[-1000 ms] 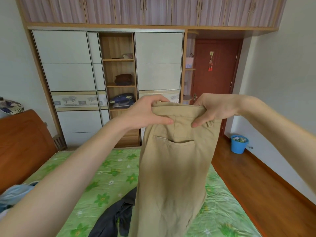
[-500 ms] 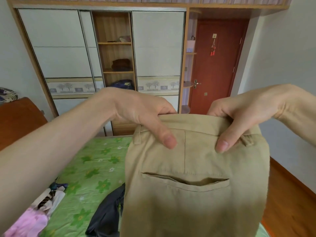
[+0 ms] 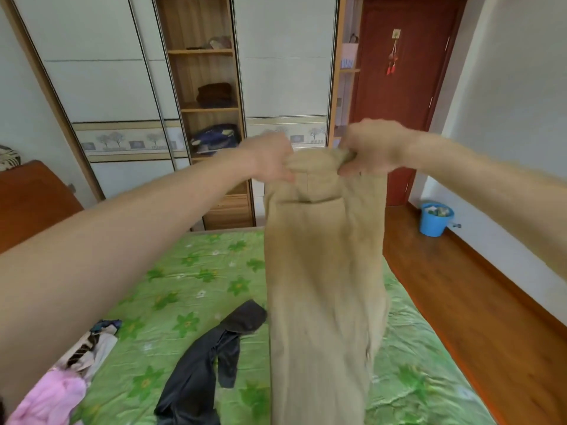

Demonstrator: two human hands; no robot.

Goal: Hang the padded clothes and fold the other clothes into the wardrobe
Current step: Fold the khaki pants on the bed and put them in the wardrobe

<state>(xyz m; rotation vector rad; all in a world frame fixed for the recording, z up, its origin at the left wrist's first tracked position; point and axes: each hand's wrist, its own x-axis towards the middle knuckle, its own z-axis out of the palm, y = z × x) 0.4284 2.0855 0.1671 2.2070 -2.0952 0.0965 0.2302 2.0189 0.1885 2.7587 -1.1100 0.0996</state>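
Beige trousers (image 3: 322, 271) hang straight down in front of me over the bed, back pocket facing me. My left hand (image 3: 270, 157) grips the left side of the waistband and my right hand (image 3: 371, 147) grips the right side, bunching it between them. A dark garment (image 3: 202, 363) lies crumpled on the green floral bedspread (image 3: 171, 302). A pink garment (image 3: 52, 397) and a striped one (image 3: 89, 348) lie at the bed's lower left. The wardrobe (image 3: 208, 108) stands behind, its middle section open with folded clothes on the shelves.
A red door (image 3: 402, 96) stands right of the wardrobe. A blue bucket (image 3: 435, 219) sits on the wooden floor (image 3: 478, 317) by the right wall. The wooden headboard (image 3: 33, 197) is at the left.
The trousers moved away from my face and out to arm's length again. My hands have drawn closer together on the waistband, and the view tilted down toward the bed.
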